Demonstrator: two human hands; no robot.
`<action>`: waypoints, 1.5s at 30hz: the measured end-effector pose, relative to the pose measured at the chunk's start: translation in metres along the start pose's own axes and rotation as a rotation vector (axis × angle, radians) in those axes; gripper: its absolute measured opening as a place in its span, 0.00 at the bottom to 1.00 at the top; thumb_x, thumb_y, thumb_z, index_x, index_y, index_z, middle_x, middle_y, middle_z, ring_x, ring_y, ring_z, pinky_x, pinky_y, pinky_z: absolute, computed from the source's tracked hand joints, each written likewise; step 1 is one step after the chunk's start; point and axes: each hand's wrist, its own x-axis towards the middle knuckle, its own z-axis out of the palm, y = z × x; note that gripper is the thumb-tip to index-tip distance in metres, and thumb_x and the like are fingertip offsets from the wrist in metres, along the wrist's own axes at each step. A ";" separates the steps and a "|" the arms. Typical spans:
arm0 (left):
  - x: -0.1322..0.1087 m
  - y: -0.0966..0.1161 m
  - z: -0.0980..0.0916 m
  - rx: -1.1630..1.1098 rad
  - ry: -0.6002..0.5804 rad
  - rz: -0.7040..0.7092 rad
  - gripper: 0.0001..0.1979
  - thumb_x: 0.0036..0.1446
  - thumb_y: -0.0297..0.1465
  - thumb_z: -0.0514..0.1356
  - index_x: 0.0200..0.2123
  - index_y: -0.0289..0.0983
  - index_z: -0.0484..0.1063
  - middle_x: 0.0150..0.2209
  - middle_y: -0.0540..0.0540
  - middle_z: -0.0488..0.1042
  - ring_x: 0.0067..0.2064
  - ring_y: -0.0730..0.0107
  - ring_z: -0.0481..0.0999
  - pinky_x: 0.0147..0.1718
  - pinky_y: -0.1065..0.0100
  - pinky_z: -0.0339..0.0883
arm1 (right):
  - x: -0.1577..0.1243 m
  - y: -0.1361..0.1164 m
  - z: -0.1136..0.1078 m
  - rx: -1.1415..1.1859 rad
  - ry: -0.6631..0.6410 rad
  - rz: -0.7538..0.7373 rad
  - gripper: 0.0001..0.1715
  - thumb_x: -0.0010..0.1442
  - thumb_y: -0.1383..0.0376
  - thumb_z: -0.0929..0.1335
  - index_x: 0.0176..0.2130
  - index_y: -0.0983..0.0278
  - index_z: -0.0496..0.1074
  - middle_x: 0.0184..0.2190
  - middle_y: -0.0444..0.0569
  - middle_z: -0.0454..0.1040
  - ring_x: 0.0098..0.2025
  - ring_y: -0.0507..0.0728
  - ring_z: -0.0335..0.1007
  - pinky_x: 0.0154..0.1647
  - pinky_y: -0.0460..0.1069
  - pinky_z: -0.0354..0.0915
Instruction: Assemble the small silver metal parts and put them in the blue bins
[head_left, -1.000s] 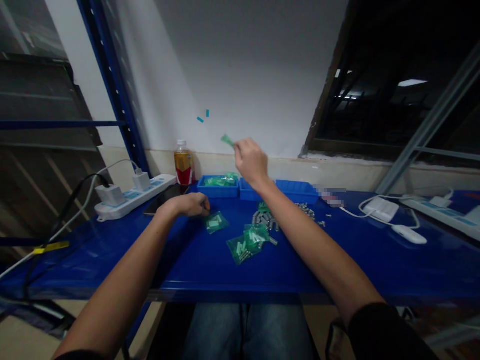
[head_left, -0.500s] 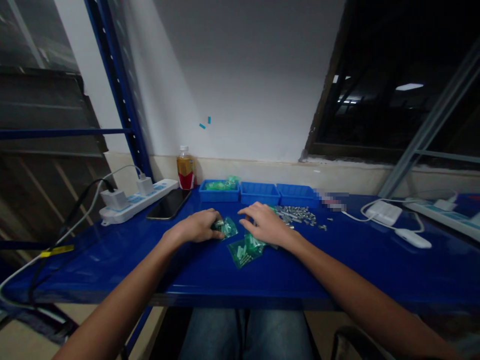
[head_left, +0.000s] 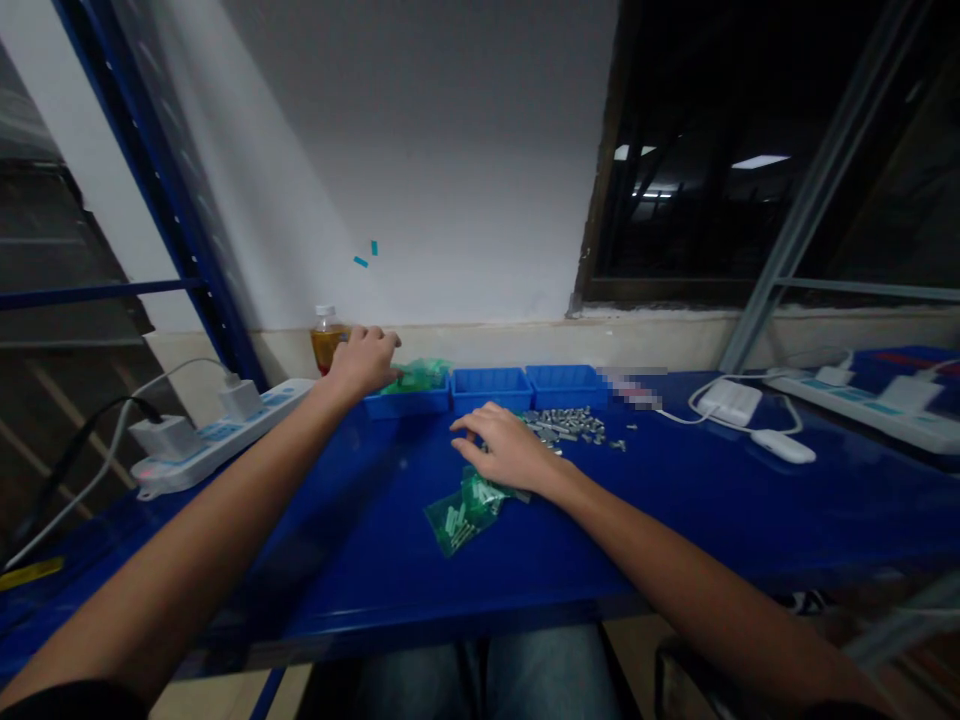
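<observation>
And here are the green bags (head_left: pixel 457 522), clear green film with pale and metal pieces inside, lying overlapped on the blue table just nearer the person than the right hand (head_left: pixel 499 442), the upper one tucked close by its thumb. That right hand is palm down, fingers loosely spread, thumb standing apart; whether its underside touches a bag, I cannot tell. Just beyond it and to its right, a loose heap of metal parts (head_left: pixel 566 424), with a few strays farther right.

Over to the left hand (head_left: pixel 367 360), up above the left end of the left blue tray (head_left: pixel 409 404)! Fingers open, a gap between thumb and fingertips, nothing seen gripped there. Right beside those fingertips, a bundle of green packets (head_left: pixel 426 374) fills that tray and rises over its rim. Two more trays line up past the right hand: the middle tray (head_left: pixel 491 385), then the right tray (head_left: pixel 566 382).

Just behind the left hand, partly hidden by it, stands a bottle (head_left: pixel 325 345); left of its wrist, a white power strip (head_left: pixel 225 435). Well off to the right hand's right lies a white adapter (head_left: pixel 730 402) with its cable.
</observation>
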 end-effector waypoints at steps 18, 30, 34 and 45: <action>-0.006 0.028 0.058 -0.166 -0.243 0.149 0.30 0.60 0.52 0.41 0.48 0.40 0.72 0.52 0.42 0.72 0.55 0.56 0.68 0.53 0.59 0.58 | -0.019 -0.042 -0.015 0.001 -0.421 -0.373 0.16 0.58 0.57 0.68 0.44 0.62 0.73 0.41 0.50 0.73 0.44 0.58 0.65 0.46 0.54 0.58; 0.011 0.030 0.063 -0.160 -0.381 0.155 0.33 0.61 0.52 0.35 0.54 0.44 0.68 0.55 0.41 0.70 0.59 0.47 0.63 0.57 0.33 0.36 | 0.004 0.021 -0.026 0.382 0.621 0.182 0.12 0.61 0.61 0.64 0.32 0.64 0.73 0.30 0.46 0.73 0.34 0.53 0.68 0.36 0.47 0.62; -0.001 0.031 0.063 -0.112 -0.316 0.153 0.34 0.60 0.54 0.36 0.44 0.41 0.75 0.49 0.40 0.74 0.56 0.48 0.66 0.58 0.35 0.35 | 0.007 0.052 -0.026 0.482 0.725 0.395 0.14 0.56 0.59 0.65 0.31 0.66 0.73 0.27 0.47 0.74 0.31 0.53 0.68 0.34 0.47 0.62; 0.009 0.042 0.044 -0.123 -0.049 0.316 0.26 0.65 0.41 0.39 0.62 0.41 0.58 0.66 0.47 0.54 0.68 0.60 0.44 0.62 0.52 0.42 | 0.011 0.056 0.009 0.532 0.400 0.494 0.11 0.53 0.62 0.66 0.29 0.67 0.75 0.23 0.45 0.74 0.25 0.51 0.66 0.28 0.45 0.60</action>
